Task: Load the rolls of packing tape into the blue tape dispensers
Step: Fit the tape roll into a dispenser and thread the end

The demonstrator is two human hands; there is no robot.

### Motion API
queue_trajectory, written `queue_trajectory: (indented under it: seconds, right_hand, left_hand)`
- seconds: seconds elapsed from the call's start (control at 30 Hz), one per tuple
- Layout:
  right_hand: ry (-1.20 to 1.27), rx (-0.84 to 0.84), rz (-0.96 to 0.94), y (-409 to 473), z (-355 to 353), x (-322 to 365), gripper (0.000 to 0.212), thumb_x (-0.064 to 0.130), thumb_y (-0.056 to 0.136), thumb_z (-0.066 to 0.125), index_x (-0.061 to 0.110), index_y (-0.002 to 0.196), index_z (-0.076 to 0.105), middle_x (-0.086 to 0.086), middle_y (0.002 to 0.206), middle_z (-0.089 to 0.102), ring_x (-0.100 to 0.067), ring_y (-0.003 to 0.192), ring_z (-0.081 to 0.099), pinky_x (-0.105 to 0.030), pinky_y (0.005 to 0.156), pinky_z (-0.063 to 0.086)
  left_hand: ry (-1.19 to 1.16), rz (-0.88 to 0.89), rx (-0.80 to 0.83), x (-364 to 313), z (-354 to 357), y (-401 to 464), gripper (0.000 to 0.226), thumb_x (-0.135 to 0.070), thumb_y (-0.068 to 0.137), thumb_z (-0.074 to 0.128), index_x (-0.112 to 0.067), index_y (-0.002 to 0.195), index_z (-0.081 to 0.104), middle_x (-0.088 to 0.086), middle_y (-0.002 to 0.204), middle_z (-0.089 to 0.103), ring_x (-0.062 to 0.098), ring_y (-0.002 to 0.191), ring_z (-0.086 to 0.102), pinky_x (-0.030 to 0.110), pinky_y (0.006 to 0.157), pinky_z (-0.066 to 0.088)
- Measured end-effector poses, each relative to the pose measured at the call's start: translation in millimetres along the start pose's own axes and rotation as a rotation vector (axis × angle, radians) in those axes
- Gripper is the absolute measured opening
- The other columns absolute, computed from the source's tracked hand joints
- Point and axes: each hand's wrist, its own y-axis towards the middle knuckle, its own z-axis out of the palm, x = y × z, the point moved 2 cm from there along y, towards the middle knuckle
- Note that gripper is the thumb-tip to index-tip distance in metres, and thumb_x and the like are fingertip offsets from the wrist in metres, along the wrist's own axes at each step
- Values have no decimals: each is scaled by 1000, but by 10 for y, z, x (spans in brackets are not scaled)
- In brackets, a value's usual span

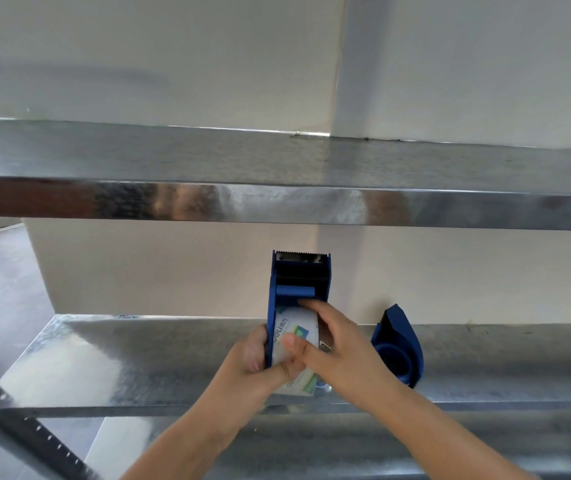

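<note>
A blue tape dispenser (298,282) is held upright above the middle metal shelf (121,358), serrated blade at its top. A roll of packing tape (294,336) with a white, green and blue label sits inside its frame. My left hand (256,362) grips the dispenser's left side from below, thumb across the roll. My right hand (339,344) lies over the roll, fingers curled onto its top near the blue roller. A second blue dispenser (400,344) stands empty on the shelf just right of my hands.
A metal shelf (277,188) runs across the view above the dispenser, close to its blade. A lower shelf (346,445) lies beneath my forearms. A perforated rack upright (17,424) slants at the lower left. A white wall stands behind.
</note>
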Motion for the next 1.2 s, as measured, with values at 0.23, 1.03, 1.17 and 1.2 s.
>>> queue_trajectory:
  seconds: [0.23,1.03,1.17,1.2]
  right_hand:
    - [43,57,-2,62,-97,53,25,32,86,61,26,110,61,6,104,69,-8,98,64,-31,88,53]
    - [-182,343,-55,187,-650,347,27,9,77,72,21,101,70,14,96,70,4,93,66,-7,82,49]
    - [-288,294,-113,190,-630,348,26,10,81,69,15,106,70,3,106,72,2,96,63,-5,85,47]
    - [-318,284,-133,186,-621,348,25,11,82,68,14,106,70,3,107,72,2,97,63,-7,86,47]
  left_hand:
    - [-158,-9,31,16,5,-10,30,-24,86,60,-15,115,58,8,108,72,20,103,68,29,81,56]
    - [-14,57,96,-69,18,0,22,-22,88,56,-13,108,61,2,99,73,9,90,68,19,73,52]
    - [13,55,56,-80,31,2,29,-25,81,54,-12,106,62,5,99,74,7,87,68,18,71,53]
    - [18,52,45,-76,29,4,28,-27,80,55,-14,104,62,2,97,74,6,86,68,18,71,53]
